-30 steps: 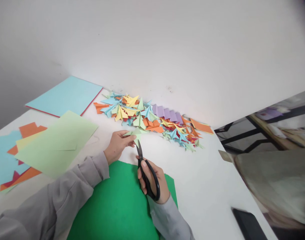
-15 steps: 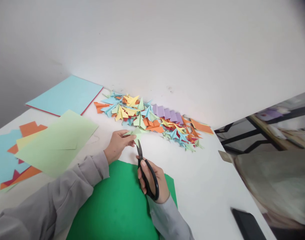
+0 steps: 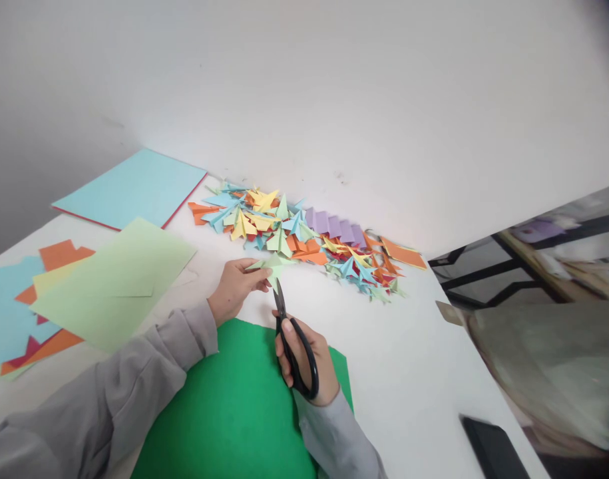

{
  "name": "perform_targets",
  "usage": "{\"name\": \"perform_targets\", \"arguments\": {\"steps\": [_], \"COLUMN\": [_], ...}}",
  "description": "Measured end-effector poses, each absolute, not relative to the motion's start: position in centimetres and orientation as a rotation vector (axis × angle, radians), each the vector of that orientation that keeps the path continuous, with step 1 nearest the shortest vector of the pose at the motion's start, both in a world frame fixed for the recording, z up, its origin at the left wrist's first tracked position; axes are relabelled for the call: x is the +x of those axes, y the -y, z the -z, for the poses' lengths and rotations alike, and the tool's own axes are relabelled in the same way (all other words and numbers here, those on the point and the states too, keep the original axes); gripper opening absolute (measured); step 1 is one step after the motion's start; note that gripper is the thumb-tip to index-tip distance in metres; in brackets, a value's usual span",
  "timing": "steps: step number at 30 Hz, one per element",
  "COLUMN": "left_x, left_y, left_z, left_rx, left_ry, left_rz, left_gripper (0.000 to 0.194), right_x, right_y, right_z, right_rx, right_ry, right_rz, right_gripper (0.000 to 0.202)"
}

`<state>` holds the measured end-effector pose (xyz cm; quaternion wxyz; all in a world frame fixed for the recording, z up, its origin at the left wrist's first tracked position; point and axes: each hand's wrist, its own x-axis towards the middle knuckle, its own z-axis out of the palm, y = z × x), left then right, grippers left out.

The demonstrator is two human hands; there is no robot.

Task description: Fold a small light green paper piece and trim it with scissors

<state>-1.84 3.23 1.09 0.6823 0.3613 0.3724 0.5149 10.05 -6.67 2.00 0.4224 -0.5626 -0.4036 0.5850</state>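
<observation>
Between the thumb and fingers of my left hand [image 3: 237, 287] is a small pale green paper plane [image 3: 278, 266], held above the white table. My right hand [image 3: 311, 362] grips black-handled scissors [image 3: 297, 359], their blades pointing away from me. The blade tips meet the plane's lower edge; whether they are cutting into it I cannot tell. Just beyond, a long heap of small folded paper planes [image 3: 284, 229] in orange, yellow, blue and green lies along the wall. Under my right hand and forearm spreads a green sheet [image 3: 224, 406].
Left of me lie a large pale green sheet [image 3: 119, 279] and overlapping coloured paper pieces [image 3: 9, 306]. A light blue sheet stack [image 3: 134, 189] rests at the back left. Folded purple paper [image 3: 334, 226] and an orange pad [image 3: 403, 253] are by the wall. A black phone-like object [image 3: 494, 447] sits near the right edge.
Hardly anything differs. Both hands, the scissors and the green paper plane keep nearly the same places; the view has shifted very slightly.
</observation>
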Motion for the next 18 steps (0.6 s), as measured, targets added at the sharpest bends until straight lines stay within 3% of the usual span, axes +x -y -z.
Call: {"name": "perform_targets", "arguments": {"steps": [18], "left_x": [-1.87], "left_y": [-3.21], "left_z": [-0.83], "left_rx": [0.815], "left_ry": [-0.815], "left_rz": [-1.162], "left_gripper": [0.015], "right_x": [10.15], "right_y": [6.61], "right_z": [-2.20], "right_rx": [-1.465], "right_ry": [1.087], "right_rz": [-1.413], "right_gripper": [0.048]}}
